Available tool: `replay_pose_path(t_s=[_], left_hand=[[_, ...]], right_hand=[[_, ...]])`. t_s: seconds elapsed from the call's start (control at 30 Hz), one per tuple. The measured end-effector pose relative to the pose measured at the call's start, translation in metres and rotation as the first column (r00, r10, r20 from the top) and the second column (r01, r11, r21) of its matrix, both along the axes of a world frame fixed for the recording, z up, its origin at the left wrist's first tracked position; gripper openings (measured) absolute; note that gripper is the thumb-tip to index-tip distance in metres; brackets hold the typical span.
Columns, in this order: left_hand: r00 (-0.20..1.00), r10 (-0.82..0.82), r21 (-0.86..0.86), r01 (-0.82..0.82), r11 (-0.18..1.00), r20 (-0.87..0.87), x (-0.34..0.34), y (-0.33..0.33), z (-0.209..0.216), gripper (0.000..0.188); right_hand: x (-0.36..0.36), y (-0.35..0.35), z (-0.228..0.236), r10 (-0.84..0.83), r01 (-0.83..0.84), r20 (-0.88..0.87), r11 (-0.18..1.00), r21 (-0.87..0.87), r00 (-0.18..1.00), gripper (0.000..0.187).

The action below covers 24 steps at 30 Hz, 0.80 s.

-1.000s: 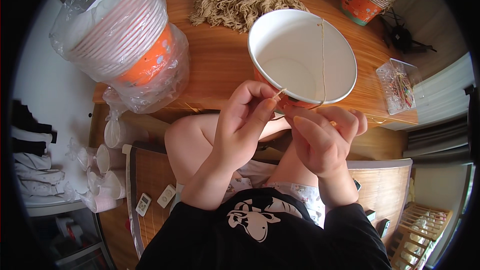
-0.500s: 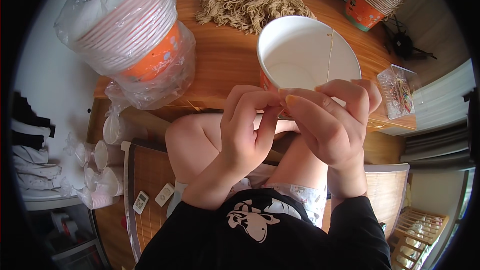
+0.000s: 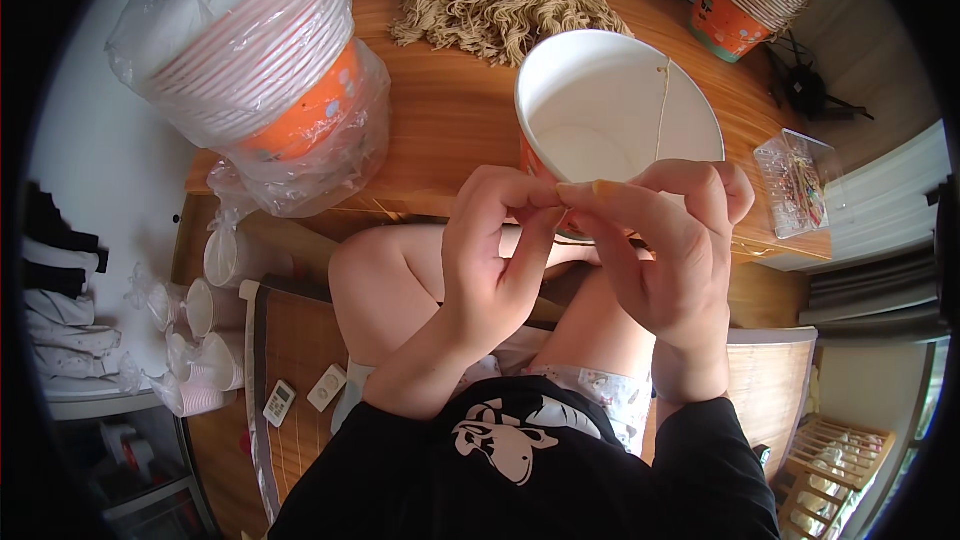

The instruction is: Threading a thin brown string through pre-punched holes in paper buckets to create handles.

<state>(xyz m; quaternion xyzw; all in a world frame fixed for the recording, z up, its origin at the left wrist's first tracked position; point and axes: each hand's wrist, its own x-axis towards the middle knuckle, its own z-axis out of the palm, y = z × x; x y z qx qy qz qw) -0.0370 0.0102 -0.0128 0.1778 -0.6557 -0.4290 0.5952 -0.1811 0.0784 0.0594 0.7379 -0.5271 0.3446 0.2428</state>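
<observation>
My left hand (image 3: 492,260) and my right hand (image 3: 672,240) meet fingertip to fingertip in front of the white-lined paper bucket (image 3: 570,90). Each is closed in a pinch. A thin tan string (image 3: 661,115) hangs from near the bucket's far right rim and runs down inside it, behind my right fingers. It appears to lead into the right-hand pinch. Whatever lies between my left thumb and forefinger is too small and covered to make out. The bucket is tilted on the table edge, its mouth facing me; its orange outside shows only slightly.
Behind the bucket lies a heap of tan cord (image 3: 505,5) on the wooden table (image 3: 450,105). Bagged stacked buckets (image 3: 300,110) stand left; another stack (image 3: 735,15) is at the far right. A clear box of small coloured pieces (image 3: 800,185) sits at the right edge.
My right fingers have shifted slightly, with forefinger and thumb spread further apart behind the tips. The fingertips stay together. The bucket and string have barely moved.
</observation>
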Motion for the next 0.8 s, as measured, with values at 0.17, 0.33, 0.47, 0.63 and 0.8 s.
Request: replay_pose_path(t_s=[0.17,0.33,0.47,0.63,0.8], left_hand=[[1.0,0.0,-0.003,0.0,1.0,0.0,0.003,0.003,0.007,0.015],[0.991,0.133,-0.108,-0.133,0.985,-0.011,0.001,0.001,0.005,0.018],[0.93,0.367,-0.356,-0.336,0.872,0.022,0.0,-0.004,0.003,0.025],[0.927,0.374,-0.346,-0.345,0.873,0.02,-0.003,-0.007,0.0,0.025],[0.935,0.35,-0.316,-0.316,0.895,0.056,-0.003,-0.007,0.0,0.025]], right_hand=[[-0.006,-0.004,-0.008,0.026,-0.031,-0.044,0.992,-0.126,0.999,0.038],[-0.001,-0.003,-0.011,-0.048,0.035,-0.068,0.982,-0.187,0.997,0.037],[-0.001,-0.003,-0.014,-0.047,0.036,-0.046,0.975,-0.219,0.998,0.036],[-0.003,-0.004,-0.016,-0.016,0.01,-0.024,0.974,-0.225,1.0,0.036],[-0.007,-0.003,-0.017,0.02,-0.02,-0.003,0.976,-0.218,1.0,0.034]])
